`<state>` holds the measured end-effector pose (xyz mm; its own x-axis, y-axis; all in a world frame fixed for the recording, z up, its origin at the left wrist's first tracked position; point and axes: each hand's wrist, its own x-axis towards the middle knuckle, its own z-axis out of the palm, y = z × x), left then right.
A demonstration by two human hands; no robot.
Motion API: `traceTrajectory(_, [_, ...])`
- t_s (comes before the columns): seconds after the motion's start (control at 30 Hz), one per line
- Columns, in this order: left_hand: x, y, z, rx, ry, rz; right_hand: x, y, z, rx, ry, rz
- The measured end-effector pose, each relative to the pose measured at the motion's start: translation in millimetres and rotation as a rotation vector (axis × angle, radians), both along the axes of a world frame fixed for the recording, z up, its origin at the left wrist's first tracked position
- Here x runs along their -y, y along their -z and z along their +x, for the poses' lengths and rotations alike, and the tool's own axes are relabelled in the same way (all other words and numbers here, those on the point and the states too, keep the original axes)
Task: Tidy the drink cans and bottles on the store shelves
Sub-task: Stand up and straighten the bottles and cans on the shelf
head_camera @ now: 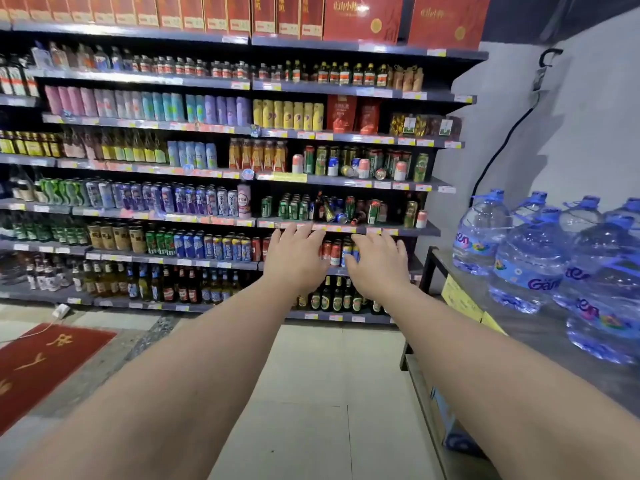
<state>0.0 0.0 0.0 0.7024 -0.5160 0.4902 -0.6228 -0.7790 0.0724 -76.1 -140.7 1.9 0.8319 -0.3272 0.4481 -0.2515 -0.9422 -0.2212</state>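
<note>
Grey metal store shelves [346,181] fill the head view, packed with drink cans and bottles. Both bare arms stretch forward: the left hand [294,258] and the right hand [375,263] are held out with fingers spread and relaxed, grasping nothing, in front of the lower shelves. On the right bay several cans [346,169] lie toppled among upright ones, and more tipped cans and bottles [334,211] crowd the shelf below. Large blue-capped water jugs [530,251] stand on a side rack at right.
</note>
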Motion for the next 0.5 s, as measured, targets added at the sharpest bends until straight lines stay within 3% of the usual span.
traceTrajectory(0.2, [13,35,36,-0.124,0.01,0.061,7,34,28,-0.109,0.016,0.023])
traceTrajectory(0.5, [102,68,123,-0.2,0.031,0.163,102,73,113,-0.2,0.089,0.08])
